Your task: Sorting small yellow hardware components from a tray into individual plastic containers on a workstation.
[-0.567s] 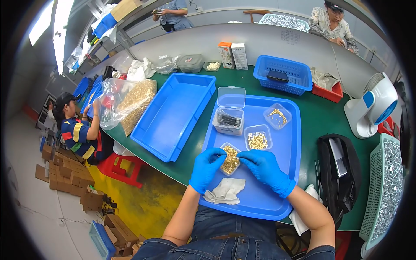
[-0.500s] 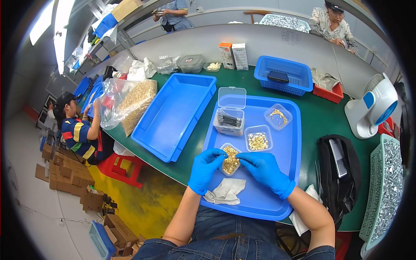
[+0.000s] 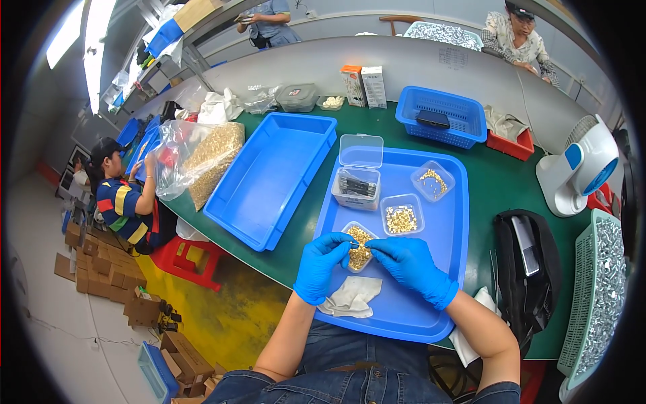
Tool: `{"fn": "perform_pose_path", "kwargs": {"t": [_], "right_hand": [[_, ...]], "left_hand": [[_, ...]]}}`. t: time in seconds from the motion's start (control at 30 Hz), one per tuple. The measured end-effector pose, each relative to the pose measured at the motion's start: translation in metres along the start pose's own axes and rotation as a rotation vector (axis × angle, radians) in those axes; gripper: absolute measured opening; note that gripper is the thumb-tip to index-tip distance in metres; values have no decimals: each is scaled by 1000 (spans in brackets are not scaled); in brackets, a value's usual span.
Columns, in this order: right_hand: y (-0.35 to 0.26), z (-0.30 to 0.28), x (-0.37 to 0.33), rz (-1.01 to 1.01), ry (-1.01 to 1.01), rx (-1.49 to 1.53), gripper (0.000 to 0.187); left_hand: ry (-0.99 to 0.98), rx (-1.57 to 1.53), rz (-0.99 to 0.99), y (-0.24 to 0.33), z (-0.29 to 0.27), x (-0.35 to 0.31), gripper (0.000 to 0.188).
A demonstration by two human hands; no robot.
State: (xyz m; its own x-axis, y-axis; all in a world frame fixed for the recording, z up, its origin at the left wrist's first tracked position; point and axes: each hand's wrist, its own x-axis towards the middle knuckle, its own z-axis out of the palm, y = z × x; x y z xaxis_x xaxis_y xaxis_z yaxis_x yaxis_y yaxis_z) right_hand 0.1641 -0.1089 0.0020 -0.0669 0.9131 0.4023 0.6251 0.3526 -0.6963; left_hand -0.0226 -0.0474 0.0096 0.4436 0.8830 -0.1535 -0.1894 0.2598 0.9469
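Both my hands wear blue gloves and meet over a clear square container heaped with small gold-coloured metal parts. My left hand pinches with thumb and forefinger at the container's left side. From the right, my right hand pinches too, its fingertips close to the left ones. A tiny piece seems to lie between them, too small to name. Just beyond stand an open-lidded clear box of dark slim pieces and two more clear containers, one with gold parts, another with fewer. A white cloth lies below my left hand.
Everything near my hands sits on a blue tray. Leftward are a deeper blue tray and a bag of gold parts. A black bag, white device and green basket of silver parts stand right. A co-worker sits left.
My left hand has shifted slightly right, bringing its fingertips closer to those of my right hand. The containers and tray stay in place.
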Motion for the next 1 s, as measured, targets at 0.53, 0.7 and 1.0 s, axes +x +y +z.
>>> {"fn": "perform_pose_path", "kwargs": {"t": [0.53,0.7,1.0], "right_hand": [[-1,-3,4,103,-15,108,19],[3,0,1,50,-17,55,18],[4,0,1,7,-1,-9,18]], "left_hand": [[-153,1564,593,-1,7,13,20],[-133,1473,564,-10,2,20,15],[60,329,139,-2,-3,9,15]]}}
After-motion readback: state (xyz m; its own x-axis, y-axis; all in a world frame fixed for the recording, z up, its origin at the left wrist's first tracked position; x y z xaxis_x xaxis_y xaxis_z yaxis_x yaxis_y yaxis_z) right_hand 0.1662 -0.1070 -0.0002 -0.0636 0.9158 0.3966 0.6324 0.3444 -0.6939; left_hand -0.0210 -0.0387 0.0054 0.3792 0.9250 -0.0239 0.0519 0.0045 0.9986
